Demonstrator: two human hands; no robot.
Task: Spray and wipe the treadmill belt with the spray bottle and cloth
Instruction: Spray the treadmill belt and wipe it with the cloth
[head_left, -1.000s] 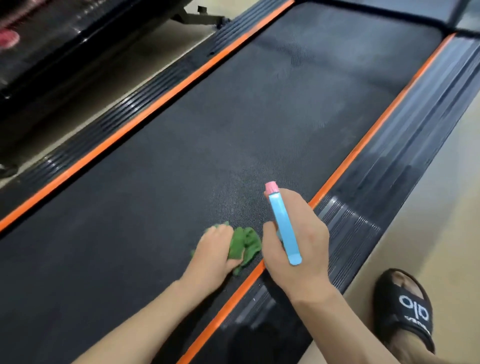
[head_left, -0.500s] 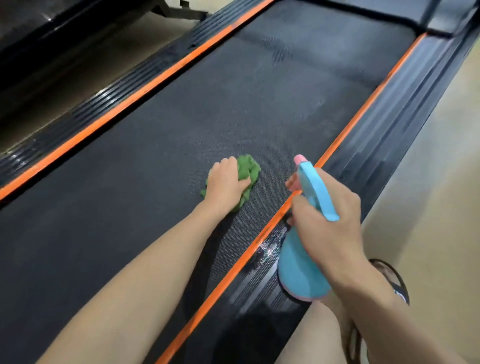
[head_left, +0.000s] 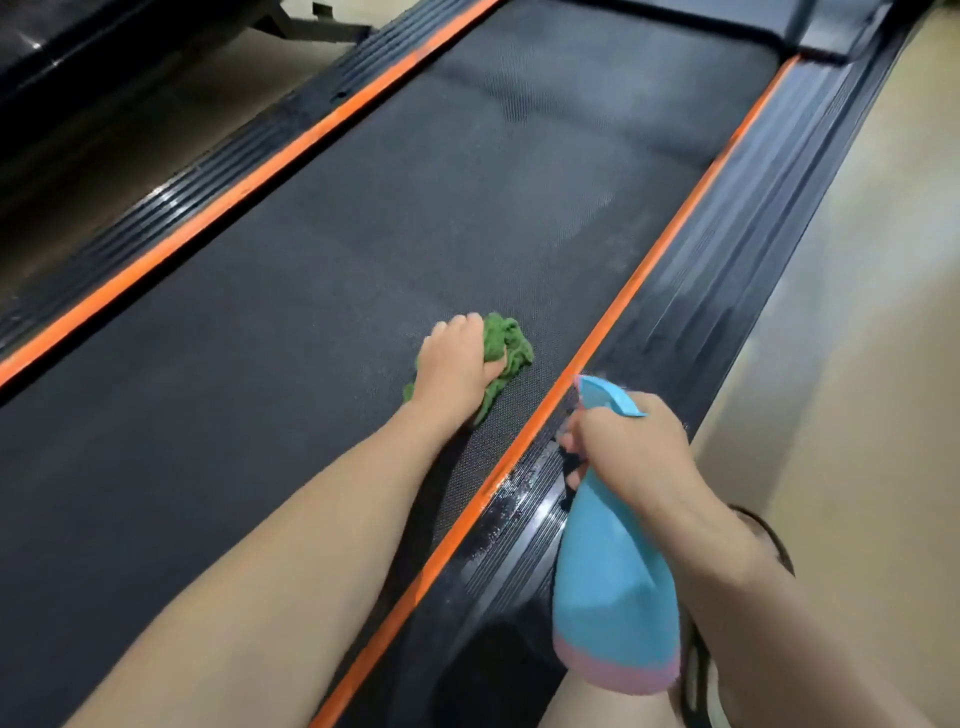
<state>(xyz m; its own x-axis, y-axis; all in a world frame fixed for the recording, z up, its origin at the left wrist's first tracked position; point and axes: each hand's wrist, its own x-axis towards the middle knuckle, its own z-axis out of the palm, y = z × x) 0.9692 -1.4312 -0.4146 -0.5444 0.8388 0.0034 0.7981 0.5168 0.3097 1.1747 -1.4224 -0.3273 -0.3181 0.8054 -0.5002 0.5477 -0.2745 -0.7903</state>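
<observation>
Wiping was in hand: the left hand (head_left: 457, 364) gripped the green cloth (head_left: 506, 345) on the treadmill belt (head_left: 311, 291) at centre frame; the right hand (head_left: 631, 449) held the blue spray bottle (head_left: 613, 587) at lower right; the next move probably called for wiping the belt's upper stretch.

You've got no readable text here: no labels, brands or numbers legible on the spray bottle (head_left: 615, 582), cloth (head_left: 506, 345) or treadmill belt (head_left: 322, 291).

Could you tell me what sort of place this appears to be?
Probably a gym or home workout room: a treadmill belt with orange-edged side rails fills the view, a second dark machine stands alongside, and the floor is plain beige.
</observation>
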